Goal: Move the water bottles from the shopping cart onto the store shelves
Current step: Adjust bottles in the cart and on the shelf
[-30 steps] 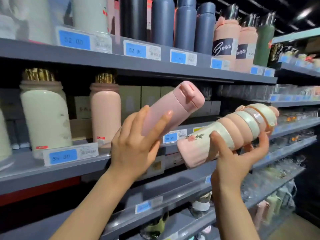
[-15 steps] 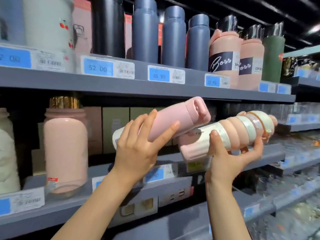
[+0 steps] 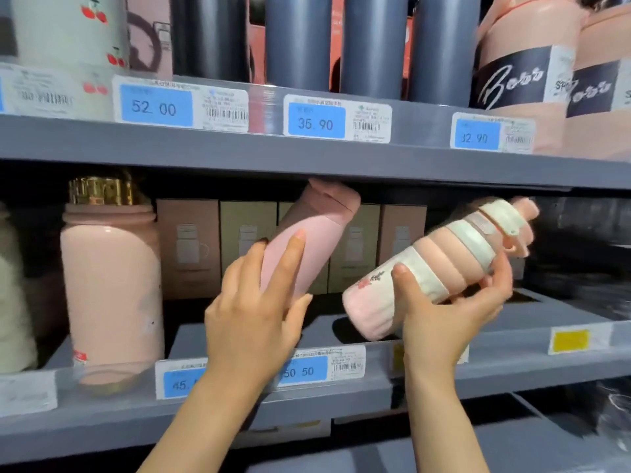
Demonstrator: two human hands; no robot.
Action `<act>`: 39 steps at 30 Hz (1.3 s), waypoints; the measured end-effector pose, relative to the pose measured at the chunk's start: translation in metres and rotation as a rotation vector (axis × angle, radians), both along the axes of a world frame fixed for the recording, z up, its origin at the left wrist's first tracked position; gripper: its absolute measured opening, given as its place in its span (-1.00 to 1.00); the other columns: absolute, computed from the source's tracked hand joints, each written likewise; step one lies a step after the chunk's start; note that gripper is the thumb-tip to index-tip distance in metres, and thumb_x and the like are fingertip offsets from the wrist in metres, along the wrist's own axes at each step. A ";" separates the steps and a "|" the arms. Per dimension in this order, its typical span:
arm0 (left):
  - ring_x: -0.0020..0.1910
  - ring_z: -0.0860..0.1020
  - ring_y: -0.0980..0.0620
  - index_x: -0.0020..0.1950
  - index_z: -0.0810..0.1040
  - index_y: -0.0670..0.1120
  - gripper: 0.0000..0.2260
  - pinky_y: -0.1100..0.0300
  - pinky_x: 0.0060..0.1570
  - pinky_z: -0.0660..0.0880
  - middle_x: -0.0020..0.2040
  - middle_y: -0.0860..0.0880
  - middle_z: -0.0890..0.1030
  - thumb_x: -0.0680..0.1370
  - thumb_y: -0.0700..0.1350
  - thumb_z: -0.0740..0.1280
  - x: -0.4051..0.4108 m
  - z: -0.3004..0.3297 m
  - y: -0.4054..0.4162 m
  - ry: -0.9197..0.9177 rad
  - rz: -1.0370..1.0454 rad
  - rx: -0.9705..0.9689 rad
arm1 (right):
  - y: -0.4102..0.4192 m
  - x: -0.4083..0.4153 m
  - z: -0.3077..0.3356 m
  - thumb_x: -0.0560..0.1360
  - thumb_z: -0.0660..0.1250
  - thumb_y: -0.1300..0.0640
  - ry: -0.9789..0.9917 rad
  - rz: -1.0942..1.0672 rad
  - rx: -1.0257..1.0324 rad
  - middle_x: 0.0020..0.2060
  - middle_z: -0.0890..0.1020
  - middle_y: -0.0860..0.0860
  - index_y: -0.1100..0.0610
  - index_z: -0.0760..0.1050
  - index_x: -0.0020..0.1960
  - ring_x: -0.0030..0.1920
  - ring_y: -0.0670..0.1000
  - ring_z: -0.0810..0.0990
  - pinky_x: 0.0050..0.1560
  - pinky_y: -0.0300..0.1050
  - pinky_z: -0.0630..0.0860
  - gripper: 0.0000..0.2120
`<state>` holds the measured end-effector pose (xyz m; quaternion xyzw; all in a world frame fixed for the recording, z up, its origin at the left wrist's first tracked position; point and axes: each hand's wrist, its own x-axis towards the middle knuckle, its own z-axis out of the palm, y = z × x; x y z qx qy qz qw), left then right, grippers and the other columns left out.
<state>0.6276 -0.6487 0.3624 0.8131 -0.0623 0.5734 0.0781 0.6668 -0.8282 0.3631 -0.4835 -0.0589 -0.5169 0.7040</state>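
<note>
Three price tags [image 3: 316, 120]: 52.00, 35.90, 50.50

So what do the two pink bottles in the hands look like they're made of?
Smooth pink bottle, in the left hand: matte, even coating, probably painted metal or hard plastic.
Ribbed pink-and-white bottle, in the right hand: stacked soft-looking rings with a dull sheen, likely collapsible silicone; its base looks faintly fuzzy.

- Grey metal shelving [image 3: 307, 158] runs across the view in tiers.
- Blue price labels [image 3: 316, 120] line the shelf edges.
- Boxes [image 3: 187, 247] stand in the dim recess behind.
</note>
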 end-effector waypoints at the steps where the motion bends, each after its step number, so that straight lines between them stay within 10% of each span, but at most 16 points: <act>1: 0.05 0.49 -0.20 0.44 0.31 0.01 -0.33 -0.02 -0.49 0.52 0.17 -0.23 0.55 0.40 -0.03 0.51 0.000 -0.002 0.001 0.010 0.014 -0.014 | 0.001 0.002 -0.001 0.24 0.60 0.25 0.032 -0.020 -0.058 0.35 0.26 -0.07 -0.12 0.17 0.47 0.30 -0.15 0.39 0.29 -0.04 0.45 -0.05; 8: -0.04 0.57 -0.29 0.47 0.25 -0.01 -0.27 -0.03 -0.43 0.55 0.18 -0.26 0.54 0.38 0.01 0.49 -0.010 -0.006 0.007 0.088 0.042 -0.112 | 0.023 0.000 -0.002 0.26 0.56 0.26 0.095 0.033 -0.379 0.36 0.21 -0.11 -0.13 0.16 0.47 0.14 -0.49 0.27 0.02 -0.68 0.18 -0.06; 16: -0.06 0.59 -0.35 0.49 0.20 0.04 -0.36 -0.09 -0.40 0.56 0.18 -0.33 0.53 0.45 0.18 0.25 -0.017 -0.007 0.022 0.091 0.063 -0.220 | 0.052 0.001 -0.007 0.28 0.55 0.21 0.048 -0.060 -0.748 0.42 0.17 -0.07 -0.23 0.10 0.43 0.37 0.06 0.32 0.20 -0.05 0.39 -0.07; 39: -0.13 0.60 -0.32 0.50 0.21 0.05 -0.29 -0.09 -0.40 0.55 0.20 -0.30 0.53 0.41 0.13 0.39 -0.014 -0.010 0.022 0.083 0.109 -0.293 | 0.055 -0.001 -0.015 0.30 0.57 0.06 0.050 -0.306 -0.805 0.40 0.28 0.12 0.00 0.16 0.45 0.32 0.19 0.35 -0.03 0.08 0.49 -0.13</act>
